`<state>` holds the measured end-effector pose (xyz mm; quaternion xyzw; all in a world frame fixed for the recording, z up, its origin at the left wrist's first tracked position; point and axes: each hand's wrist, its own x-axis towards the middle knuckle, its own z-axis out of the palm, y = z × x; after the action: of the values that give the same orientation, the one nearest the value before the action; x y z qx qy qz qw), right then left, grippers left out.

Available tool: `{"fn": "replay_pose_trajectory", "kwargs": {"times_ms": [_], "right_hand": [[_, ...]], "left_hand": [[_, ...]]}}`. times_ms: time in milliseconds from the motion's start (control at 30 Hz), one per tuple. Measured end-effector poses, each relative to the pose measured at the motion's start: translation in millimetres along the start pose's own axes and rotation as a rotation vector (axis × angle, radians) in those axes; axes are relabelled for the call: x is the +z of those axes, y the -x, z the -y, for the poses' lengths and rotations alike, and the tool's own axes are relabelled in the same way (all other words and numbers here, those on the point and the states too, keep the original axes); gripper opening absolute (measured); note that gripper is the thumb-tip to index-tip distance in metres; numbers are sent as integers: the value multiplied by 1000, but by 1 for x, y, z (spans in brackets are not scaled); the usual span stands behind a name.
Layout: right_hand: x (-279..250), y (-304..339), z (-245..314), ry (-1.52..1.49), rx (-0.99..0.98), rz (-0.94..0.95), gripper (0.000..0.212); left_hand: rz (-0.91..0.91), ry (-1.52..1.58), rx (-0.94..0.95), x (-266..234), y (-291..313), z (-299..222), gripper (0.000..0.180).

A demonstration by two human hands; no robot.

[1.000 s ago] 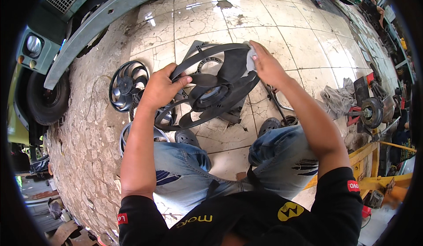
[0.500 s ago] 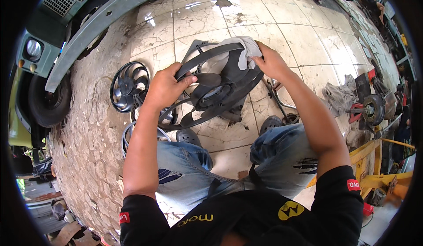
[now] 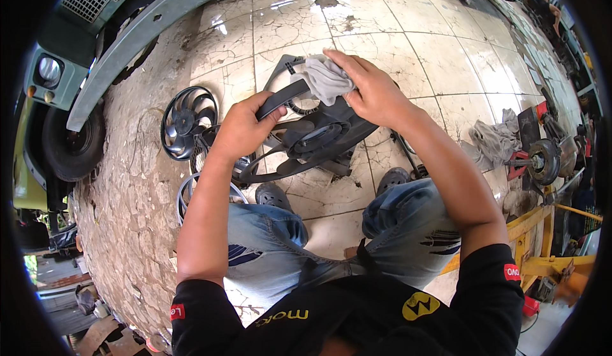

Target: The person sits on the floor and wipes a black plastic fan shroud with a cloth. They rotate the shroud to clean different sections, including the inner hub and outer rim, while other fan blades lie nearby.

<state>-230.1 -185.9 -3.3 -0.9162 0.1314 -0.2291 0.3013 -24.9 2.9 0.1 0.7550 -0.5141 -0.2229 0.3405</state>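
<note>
A black ringed fan is held up in front of my knees, tilted, its blades joined by an outer band. My left hand grips the band at the upper left, thumb on the near side. A grey rag is bunched over the band at the top, with my right hand closed on it from the right. The rag hides that stretch of the band and some fingertips. Behind the fan, a black frame partly shows on the tiles.
Another fan lies left of my left forearm, beside a grey ring. A vehicle's bumper and tyre stand at the left. To the right are a crumpled cloth, a wheel hub and a yellow frame.
My right hand and the rag have moved left along the band, closer to my left hand. The fan has tilted a little, and my left hand stays about where it was.
</note>
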Motion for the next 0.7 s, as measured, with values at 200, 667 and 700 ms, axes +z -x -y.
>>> {"fn": "replay_pose_trajectory", "kwargs": {"times_ms": [200, 667, 700], "right_hand": [[7, -1, -14, 241, -354, -68, 71], [-82, 21, -75, -262, 303, -614, 35], [-82, 22, -89, -256, 344, -583, 32]], "left_hand": [[12, 11, -29, 6, -9, 2, 16], [1, 70, -119, -9, -10, 15, 24], [4, 82, -134, -8, -10, 11, 23]]}}
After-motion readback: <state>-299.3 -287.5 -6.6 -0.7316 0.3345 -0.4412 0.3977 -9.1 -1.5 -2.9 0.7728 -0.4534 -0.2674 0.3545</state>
